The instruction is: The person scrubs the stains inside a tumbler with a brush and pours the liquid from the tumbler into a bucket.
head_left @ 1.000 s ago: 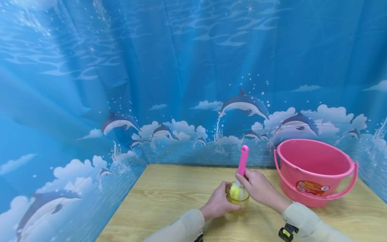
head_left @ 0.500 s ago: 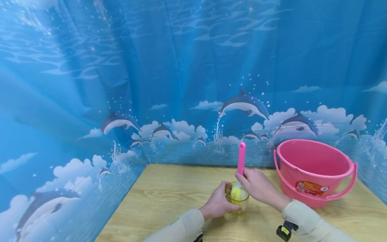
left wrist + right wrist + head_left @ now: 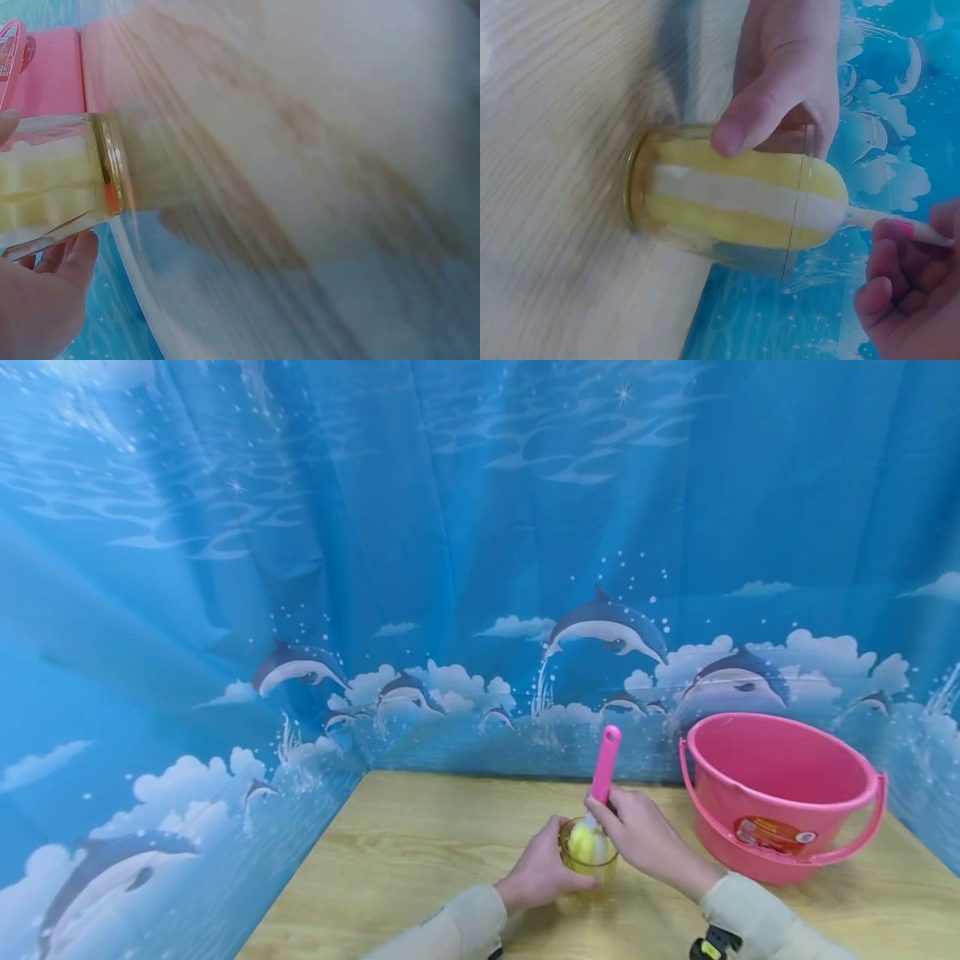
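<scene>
A clear yellowish drinking glass point(image 3: 600, 870) stands on the wooden table, with my left hand point(image 3: 546, 867) gripping it from the left side, thumb in front. Inside the glass is the yellow and white sponge head of a cup brush point(image 3: 742, 199); its top pokes out past the rim in the right wrist view. My right hand point(image 3: 647, 833) pinches the brush low on its pink and white handle point(image 3: 606, 764), which leans slightly right. In the left wrist view, the fingers of my left hand point(image 3: 45, 300) lie along the glass wall point(image 3: 56, 180).
A pink bucket point(image 3: 780, 810) with its carrying handle hanging down in front stands to the right of my right hand. Around the wooden table point(image 3: 420, 835), a blue curtain point(image 3: 450, 568) printed with dolphins hangs at the back and sides.
The brush handle straightened and shifted slightly left half a second ago; now it leans right again. My left hand keeps its hold on the glass, and the bucket stays put.
</scene>
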